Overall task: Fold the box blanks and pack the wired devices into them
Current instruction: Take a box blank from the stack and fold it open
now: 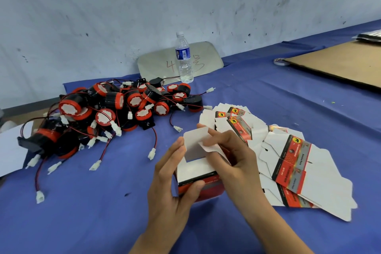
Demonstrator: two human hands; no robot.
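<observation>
A person is folding one red box (198,173) just left of the fanned blanks (288,161); left hand (173,183) gripping its side, right hand (228,156) pinching a flap, seemingly tucking; next, fetching a wired device (107,107) from the pile farther left.

Not much here is legible to me. On the grey panel (203,57) leaning against the wall I read a hand-drawn red "4", with another red scrawl right of the water bottle (184,57) that I cannot make out. The bottle's blue label carries print too small to read. The flat box blanks (288,163) beside my right hand show a yellow round emblem with a black animal figure and lines of lettering, all too blurred to read.
</observation>
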